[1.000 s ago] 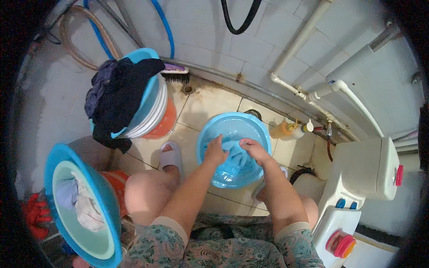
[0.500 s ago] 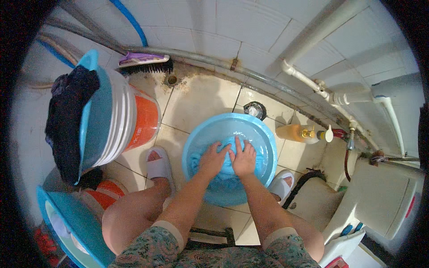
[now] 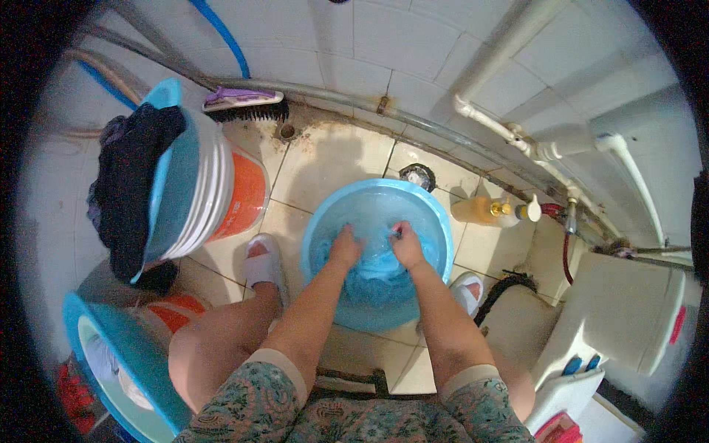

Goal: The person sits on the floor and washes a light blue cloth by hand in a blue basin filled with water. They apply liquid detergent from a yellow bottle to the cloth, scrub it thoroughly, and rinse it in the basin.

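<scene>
A light-blue plastic basin (image 3: 448, 277) of water stands on the tiled floor between my feet. In it lies a wet light-blue cloth (image 3: 378, 267), partly under water and blurred by ripples. My left hand (image 3: 345, 248) is at the cloth's left side, its fingers curled down into the water and closed on the fabric. My right hand (image 3: 405, 246) faces it across a gap, also closed, with cloth pinched between thumb and fingers. The exact fingertips of the left hand are hard to see through the water.
At left, a bucket (image 3: 247, 193) holds a blue basin draped with dark clothes (image 3: 136, 177). Nearer sits another blue basin (image 3: 77, 325) with pale laundry. A purple brush (image 3: 244, 100) lies by the drain (image 3: 286, 131). A pump bottle (image 3: 484, 211) and toilet tank (image 3: 628, 310) are at right.
My hands were spread flat on the bunched cloth, close together. Now they have moved apart, with fingers curled onto it, and the cloth sits lower and looser in the water.
</scene>
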Tool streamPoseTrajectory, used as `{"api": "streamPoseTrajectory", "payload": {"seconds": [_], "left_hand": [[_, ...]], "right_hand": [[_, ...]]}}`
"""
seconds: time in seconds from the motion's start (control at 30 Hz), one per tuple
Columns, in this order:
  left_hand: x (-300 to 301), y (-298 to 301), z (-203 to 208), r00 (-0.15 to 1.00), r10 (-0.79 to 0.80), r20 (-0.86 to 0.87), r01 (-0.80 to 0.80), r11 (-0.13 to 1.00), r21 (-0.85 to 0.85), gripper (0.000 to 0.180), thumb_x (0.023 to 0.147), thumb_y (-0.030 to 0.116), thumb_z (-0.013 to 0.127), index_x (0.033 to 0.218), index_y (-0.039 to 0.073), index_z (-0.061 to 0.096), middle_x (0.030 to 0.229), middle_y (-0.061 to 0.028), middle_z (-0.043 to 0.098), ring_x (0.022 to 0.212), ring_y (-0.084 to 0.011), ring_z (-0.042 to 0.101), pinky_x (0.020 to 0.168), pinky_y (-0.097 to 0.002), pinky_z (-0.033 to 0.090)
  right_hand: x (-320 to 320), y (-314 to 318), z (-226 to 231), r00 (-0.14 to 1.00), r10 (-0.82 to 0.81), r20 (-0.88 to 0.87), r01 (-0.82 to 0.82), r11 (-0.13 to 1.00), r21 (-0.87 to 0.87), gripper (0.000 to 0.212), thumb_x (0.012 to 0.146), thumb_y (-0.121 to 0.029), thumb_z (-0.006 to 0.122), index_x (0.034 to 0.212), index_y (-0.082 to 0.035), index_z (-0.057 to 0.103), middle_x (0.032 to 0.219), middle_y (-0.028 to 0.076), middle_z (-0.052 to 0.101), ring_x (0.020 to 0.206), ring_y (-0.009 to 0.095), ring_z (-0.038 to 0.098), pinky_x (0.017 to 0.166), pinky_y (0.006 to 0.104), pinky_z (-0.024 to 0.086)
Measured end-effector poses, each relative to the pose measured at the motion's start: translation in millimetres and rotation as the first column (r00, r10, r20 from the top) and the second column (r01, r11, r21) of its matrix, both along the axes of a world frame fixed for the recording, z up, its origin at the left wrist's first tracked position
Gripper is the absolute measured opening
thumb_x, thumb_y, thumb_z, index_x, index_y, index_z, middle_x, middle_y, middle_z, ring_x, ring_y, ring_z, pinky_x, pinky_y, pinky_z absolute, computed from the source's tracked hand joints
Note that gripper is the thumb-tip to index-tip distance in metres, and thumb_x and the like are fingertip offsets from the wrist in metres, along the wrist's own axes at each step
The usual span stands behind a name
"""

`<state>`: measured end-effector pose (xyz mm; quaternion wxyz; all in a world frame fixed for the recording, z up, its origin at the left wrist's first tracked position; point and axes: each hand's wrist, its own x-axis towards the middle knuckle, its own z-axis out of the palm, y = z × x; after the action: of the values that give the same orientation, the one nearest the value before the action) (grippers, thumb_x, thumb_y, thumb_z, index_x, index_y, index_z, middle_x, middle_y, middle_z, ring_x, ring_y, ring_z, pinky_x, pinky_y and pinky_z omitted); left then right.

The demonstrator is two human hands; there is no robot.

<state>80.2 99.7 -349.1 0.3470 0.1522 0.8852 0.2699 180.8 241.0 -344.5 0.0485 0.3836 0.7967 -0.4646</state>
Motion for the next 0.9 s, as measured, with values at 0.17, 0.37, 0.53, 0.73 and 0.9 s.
{"api": "streamPoseTrajectory", "payload": {"seconds": [0.17, 0.37, 0.53, 0.73, 0.9], "left_hand": [[-3, -9, 100, 0.996, -0.006, 0.092, -0.005, 0.992, 0.123, 0.056, 0.077, 0.032, 0.063, 0.120, 0.000, 0.047, 0.117, -0.0218, 0.052, 0.108, -0.0323, 0.051, 0.090, -0.0390, 0.041], [-6, -33, 268, 0.847, 0.087, 0.524, -0.360, 0.820, 0.446, 0.049, 0.079, 0.033, 0.063, 0.115, 0.002, 0.050, 0.102, -0.0124, 0.059, 0.093, -0.0216, 0.056, 0.079, -0.0353, 0.046], [13, -62, 346, 0.819, -0.210, 0.533, -0.261, 0.691, 0.674, 0.032, 0.084, 0.029, 0.059, 0.105, 0.006, 0.053, 0.092, -0.0053, 0.059, 0.081, -0.0144, 0.057, 0.072, -0.0293, 0.047], [21, -58, 256, 0.930, -0.117, 0.349, -0.154, 0.737, 0.658, 0.027, 0.088, 0.032, 0.053, 0.099, 0.009, 0.053, 0.086, 0.0001, 0.055, 0.079, -0.0102, 0.051, 0.071, -0.0274, 0.044], [38, -26, 246, 0.812, 0.082, 0.577, -0.452, 0.715, 0.534, 0.027, 0.089, 0.036, 0.050, 0.098, 0.010, 0.052, 0.087, -0.0024, 0.054, 0.079, -0.0144, 0.049, 0.072, -0.0304, 0.043]], "right_hand": [[7, -9, 101, 0.986, 0.149, 0.068, -0.142, 0.985, -0.093, 0.037, 0.081, -0.024, 0.057, 0.108, 0.000, 0.052, 0.109, 0.023, 0.054, 0.100, 0.031, 0.054, 0.087, 0.0362, 0.041], [27, -20, 206, 0.984, 0.068, -0.166, -0.103, 0.971, -0.215, 0.044, 0.085, -0.033, 0.057, 0.114, -0.001, 0.051, 0.106, 0.013, 0.058, 0.099, 0.021, 0.053, 0.087, 0.0328, 0.040], [53, -32, 313, 0.886, 0.032, -0.463, -0.172, 0.949, -0.265, 0.028, 0.087, -0.027, 0.055, 0.106, -0.005, 0.055, 0.092, 0.001, 0.058, 0.086, 0.011, 0.051, 0.078, 0.0264, 0.041], [61, -52, 283, 0.876, -0.117, -0.468, 0.022, 0.979, -0.203, 0.025, 0.087, -0.026, 0.054, 0.096, -0.004, 0.056, 0.087, 0.006, 0.060, 0.084, 0.016, 0.055, 0.076, 0.0307, 0.043], [42, -104, 293, 0.944, 0.037, -0.327, 0.025, 0.983, 0.182, 0.028, 0.088, -0.031, 0.048, 0.090, -0.006, 0.060, 0.082, 0.018, 0.062, 0.076, 0.035, 0.060, 0.068, 0.0427, 0.046]]}}
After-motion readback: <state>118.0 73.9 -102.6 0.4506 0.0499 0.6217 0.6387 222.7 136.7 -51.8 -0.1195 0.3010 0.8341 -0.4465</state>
